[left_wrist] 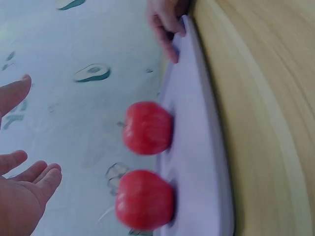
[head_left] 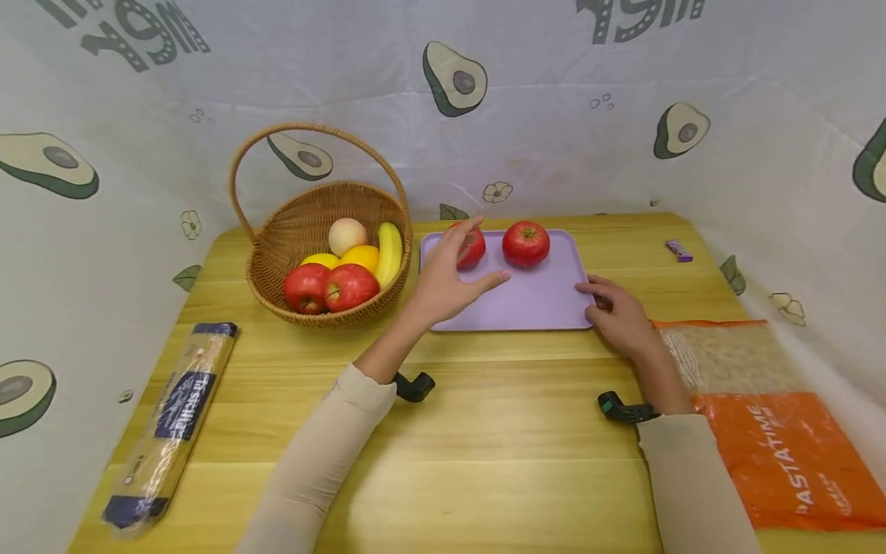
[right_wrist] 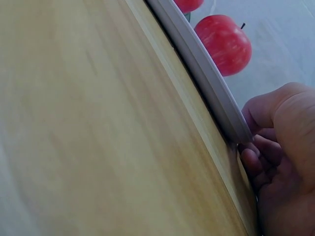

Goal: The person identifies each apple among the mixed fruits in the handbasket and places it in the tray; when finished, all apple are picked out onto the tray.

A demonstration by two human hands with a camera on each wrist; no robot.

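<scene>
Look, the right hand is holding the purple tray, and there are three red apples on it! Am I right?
Almost! The purple tray has two red apples on it, not three, as the head view shows. The right hand is indeed holding the tray.

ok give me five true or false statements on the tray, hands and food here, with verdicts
1. Two red apples sit on the purple tray. True.
2. The right grip holds the purple tray near a corner. True.
3. The left grip is closed around an apple. False: the left grip is open and holds nothing.
4. The banana lies on the purple tray. False: the banana is in the wicker basket.
5. The orange pasta bag lies on the person's right. True.
</scene>
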